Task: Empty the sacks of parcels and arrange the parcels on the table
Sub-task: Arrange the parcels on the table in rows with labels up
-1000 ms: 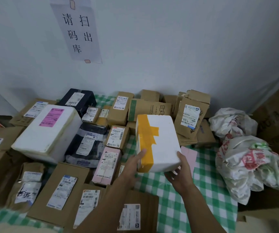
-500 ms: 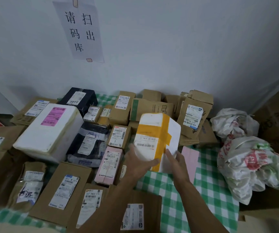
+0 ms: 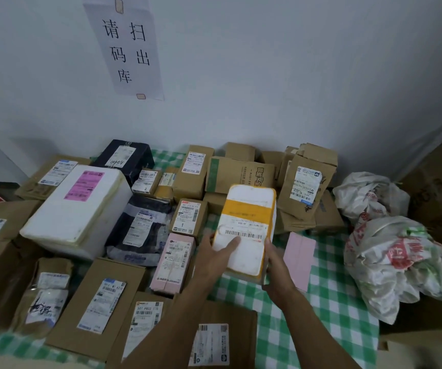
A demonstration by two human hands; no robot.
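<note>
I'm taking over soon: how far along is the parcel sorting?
Done: many labelled parcels lie across the checked table. In hand: left hand and right hand grip the white foam box over a bare patch. Left: setting it down; whether the crumpled sacks hold more is hidden.

Soft, even light here, a touch dim and cool, and the white wall (image 3: 267, 75) greys off toward the far right corner. Only faint shadows sit between the parcels (image 3: 192, 177); the near edges bow and stretch, and small label print smears soft.
</note>
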